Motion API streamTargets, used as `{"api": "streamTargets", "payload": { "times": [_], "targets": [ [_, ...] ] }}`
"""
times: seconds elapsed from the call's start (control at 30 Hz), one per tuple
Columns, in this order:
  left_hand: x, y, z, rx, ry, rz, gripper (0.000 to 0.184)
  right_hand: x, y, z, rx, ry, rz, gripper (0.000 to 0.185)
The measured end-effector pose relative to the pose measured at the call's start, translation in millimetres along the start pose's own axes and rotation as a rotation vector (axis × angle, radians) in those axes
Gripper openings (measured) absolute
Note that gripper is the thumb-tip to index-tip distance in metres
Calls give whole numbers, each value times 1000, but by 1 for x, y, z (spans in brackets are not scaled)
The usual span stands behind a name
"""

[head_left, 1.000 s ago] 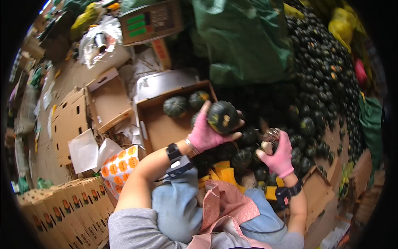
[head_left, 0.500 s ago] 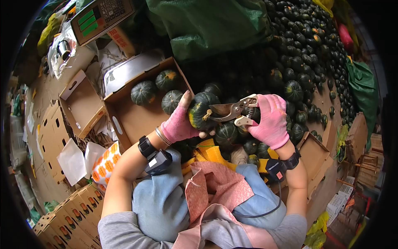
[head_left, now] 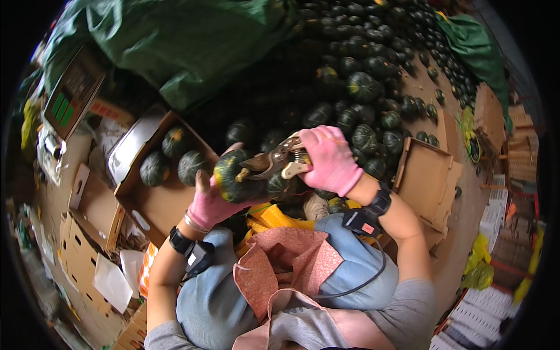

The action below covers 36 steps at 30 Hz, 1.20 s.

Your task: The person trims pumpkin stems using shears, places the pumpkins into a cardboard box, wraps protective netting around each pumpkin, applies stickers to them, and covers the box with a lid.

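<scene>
My left hand (head_left: 211, 205), in a pink glove with bare fingertips, is closed around a dark green pumpkin (head_left: 230, 185) with a yellow-orange patch. The pumpkin's stem points toward my right side. My right hand (head_left: 331, 158), also gloved in pink, grips pruning shears (head_left: 276, 160) by their pale handles. The metal blades are at the stem; whether they have cut into it I cannot tell. To the left, a cardboard box (head_left: 144, 205) holds three green pumpkins, one of them (head_left: 192, 168) close to my left fingers.
A large heap of green pumpkins (head_left: 364, 87) spreads ahead and to the right. Green tarp (head_left: 175, 52) covers the far left, beside a scale display (head_left: 71, 99). Another open cardboard box (head_left: 424, 184) lies at right. Yellow netting (head_left: 277, 219) is by my knees.
The camera view has turned right, so most surroundings appear farther left. My hands, the pumpkin and the shears have shifted left in view, with the blades staying at the stem.
</scene>
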<state>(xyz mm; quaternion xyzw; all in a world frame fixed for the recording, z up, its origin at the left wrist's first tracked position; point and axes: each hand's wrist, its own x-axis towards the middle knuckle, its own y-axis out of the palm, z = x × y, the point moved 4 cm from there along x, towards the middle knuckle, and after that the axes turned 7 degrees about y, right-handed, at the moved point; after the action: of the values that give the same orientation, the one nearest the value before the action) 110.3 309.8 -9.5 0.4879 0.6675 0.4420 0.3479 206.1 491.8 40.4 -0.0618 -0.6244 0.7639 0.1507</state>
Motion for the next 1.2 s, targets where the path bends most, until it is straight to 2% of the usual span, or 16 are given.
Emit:
{"api": "streamTargets", "payload": {
  "times": [0.07, 0.17, 0.27, 0.37, 0.4, 0.47, 0.5, 0.53, 0.63, 0.7, 0.8, 0.9, 1.0, 1.03, 1.1, 1.2],
  "targets": [
    [9, -1, -2, 475, 57, -55, 108, -4, 9, -5, 97, 62, 18, 40],
    [14, 4, 1, 320, 273, -72, 98, -9, 25, -14, 196, 87, -71, 29],
    [23, -13, -4, 352, 135, -269, 73, -10, 40, -23, 244, 222, -29, 24],
    [37, -18, 2, 32, -142, -434, 68, -15, 54, -36, 288, 340, 17, 25],
    [42, -13, 0, -6, -189, -260, 67, -18, 56, -38, 328, 349, 3, 25],
    [30, -20, -26, 667, 55, -270, 67, -25, 47, -46, 426, 366, -15, 28],
    [26, 8, -45, 585, 41, -230, 72, -32, 47, -64, 367, 397, -35, 28],
    [12, 6, -66, 807, 133, -247, 74, -38, 32, -82, 316, 398, -161, 25],
    [-56, -47, -131, 1563, 232, -452, 79, -84, 10, -174, 256, 846, -271, 30],
    [-99, -68, -157, 2323, 79, -610, 85, -132, 12, -240, 421, 1140, -297, 40],
    [-143, -104, -171, 2582, -221, -821, 92, -174, 10, -268, 707, 1142, -311, 41],
    [-157, -112, -166, 2572, -218, -834, 95, -191, 30, -262, 676, 1141, -140, 41],
    [-140, -82, -151, 2662, -16, -955, 95, -181, 28, -230, 695, 1094, -13, 47],
    [-139, -84, -150, 2631, -38, -983, 94, -213, 68, -264, 916, 969, -241, 57],
    [-126, -66, -144, 2564, -147, -986, 93, -212, 60, -270, 904, 1087, -54, 56],
    [-119, -58, -141, 2601, -15, -950, 95, -203, 50, -262, 886, 1270, 134, 54]
  ]
}}
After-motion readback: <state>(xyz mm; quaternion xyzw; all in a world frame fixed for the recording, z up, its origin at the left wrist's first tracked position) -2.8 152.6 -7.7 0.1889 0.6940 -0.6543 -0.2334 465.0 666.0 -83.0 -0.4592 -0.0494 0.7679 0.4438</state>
